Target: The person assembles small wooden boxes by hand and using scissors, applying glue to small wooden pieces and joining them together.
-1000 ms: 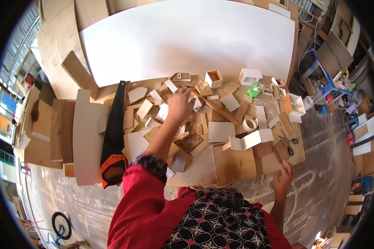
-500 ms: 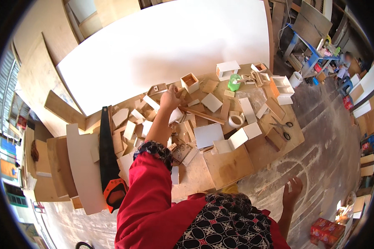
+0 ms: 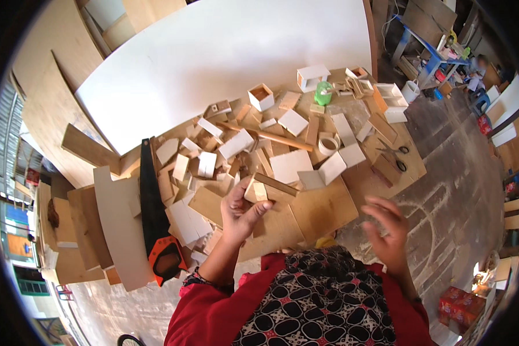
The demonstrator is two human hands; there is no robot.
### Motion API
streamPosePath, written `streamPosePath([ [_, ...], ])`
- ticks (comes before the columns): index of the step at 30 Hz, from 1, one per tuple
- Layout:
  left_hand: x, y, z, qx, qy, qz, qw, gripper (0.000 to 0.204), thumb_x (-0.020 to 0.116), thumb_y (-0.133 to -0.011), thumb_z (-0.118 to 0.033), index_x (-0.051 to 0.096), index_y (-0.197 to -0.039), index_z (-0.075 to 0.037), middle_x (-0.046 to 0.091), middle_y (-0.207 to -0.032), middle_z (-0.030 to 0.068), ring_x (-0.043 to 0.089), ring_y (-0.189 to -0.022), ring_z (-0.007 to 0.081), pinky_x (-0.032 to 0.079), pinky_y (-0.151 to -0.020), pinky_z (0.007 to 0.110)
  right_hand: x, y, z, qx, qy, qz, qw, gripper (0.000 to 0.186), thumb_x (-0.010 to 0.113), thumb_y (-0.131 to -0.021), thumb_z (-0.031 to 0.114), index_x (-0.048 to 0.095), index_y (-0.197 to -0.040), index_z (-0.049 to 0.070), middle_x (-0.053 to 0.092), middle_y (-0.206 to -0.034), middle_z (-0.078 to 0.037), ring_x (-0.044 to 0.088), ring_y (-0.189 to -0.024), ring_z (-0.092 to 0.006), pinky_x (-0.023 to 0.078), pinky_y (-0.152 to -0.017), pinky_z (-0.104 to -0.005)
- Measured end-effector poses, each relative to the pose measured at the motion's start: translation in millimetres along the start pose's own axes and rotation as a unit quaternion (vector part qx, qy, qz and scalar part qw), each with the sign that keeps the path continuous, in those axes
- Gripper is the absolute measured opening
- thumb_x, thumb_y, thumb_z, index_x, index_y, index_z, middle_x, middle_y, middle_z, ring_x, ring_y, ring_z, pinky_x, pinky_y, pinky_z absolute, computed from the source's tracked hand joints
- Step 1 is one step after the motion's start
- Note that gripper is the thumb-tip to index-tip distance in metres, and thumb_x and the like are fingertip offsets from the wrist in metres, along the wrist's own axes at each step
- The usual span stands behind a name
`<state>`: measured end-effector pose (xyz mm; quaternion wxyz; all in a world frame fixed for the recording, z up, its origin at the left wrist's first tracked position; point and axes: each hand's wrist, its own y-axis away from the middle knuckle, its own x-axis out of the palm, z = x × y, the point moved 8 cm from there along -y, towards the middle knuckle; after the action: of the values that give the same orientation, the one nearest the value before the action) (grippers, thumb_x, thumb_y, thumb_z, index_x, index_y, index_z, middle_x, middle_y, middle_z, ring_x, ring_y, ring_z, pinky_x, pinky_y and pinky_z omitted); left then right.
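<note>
My left hand [image 3: 239,214] is closed on a small wooden piece [image 3: 278,185], held above the near part of the workbench [image 3: 271,233]. The piece has a long narrow edge and a pale block-like patch near my thumb; whether it is one part or several I cannot tell. My right hand [image 3: 387,226] hovers off the bench's near right edge, fingers apart, with nothing in it. Beyond the left hand lie loose white and brown wood offcuts [image 3: 235,144] and a long wooden strip [image 3: 271,137].
A handsaw [image 3: 153,196] with an orange handle lies at the left. Scissors [image 3: 393,151] and a roll of tape [image 3: 328,144] are toward the right. Small wooden boxes [image 3: 260,98] and a green container [image 3: 323,93] stand at the back, before a large white board [image 3: 225,63].
My left hand has come back from the far offcuts toward me, now with a wooden piece in it. My right hand has risen toward the bench. The long strip has shifted on the pile.
</note>
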<state>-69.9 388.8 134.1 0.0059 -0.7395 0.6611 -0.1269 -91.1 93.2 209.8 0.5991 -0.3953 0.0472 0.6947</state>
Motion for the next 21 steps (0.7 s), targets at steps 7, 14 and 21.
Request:
streamPosePath([
  [7,25,60,7,-0.099,0.067,0.075,0.99,0.056,0.076,-0.079,-0.007,0.051,-0.128,0.004,0.064,-0.111,0.0068,0.06,-0.097,0.0108,0.049,-0.084,0.026,91,-33,71,-0.12,-0.085,0.14,0.979,0.048,0.068,-0.08,0.008,0.055,-0.126,0.006,0.059,-0.115,-0.016,0.063,-0.098,-0.0282,0.052,-0.08,-0.0346],
  [14,10,96,-14,-0.144,0.233,0.064,0.96,0.077,0.078,-0.078,-0.027,0.04,-0.138,0.004,0.052,-0.132,0.0123,0.05,-0.12,0.0189,0.037,-0.102,0.033,152,-13,49,0.04,-0.395,0.272,0.877,0.052,0.062,-0.088,0.006,0.046,-0.138,0.007,0.06,-0.117,-0.012,0.06,-0.094,-0.0164,0.051,-0.08,-0.0278],
  [21,-9,121,4,-0.13,0.166,0.006,0.978,0.063,0.063,-0.09,-0.033,0.039,-0.139,-0.001,0.054,-0.129,0.0092,0.051,-0.118,0.0196,0.037,-0.102,0.034,173,-9,73,-0.022,-0.32,0.271,0.908,0.05,0.066,-0.086,0.009,0.051,-0.134,0.007,0.061,-0.115,-0.013,0.061,-0.095,-0.0181,0.051,-0.082,-0.0289],
])
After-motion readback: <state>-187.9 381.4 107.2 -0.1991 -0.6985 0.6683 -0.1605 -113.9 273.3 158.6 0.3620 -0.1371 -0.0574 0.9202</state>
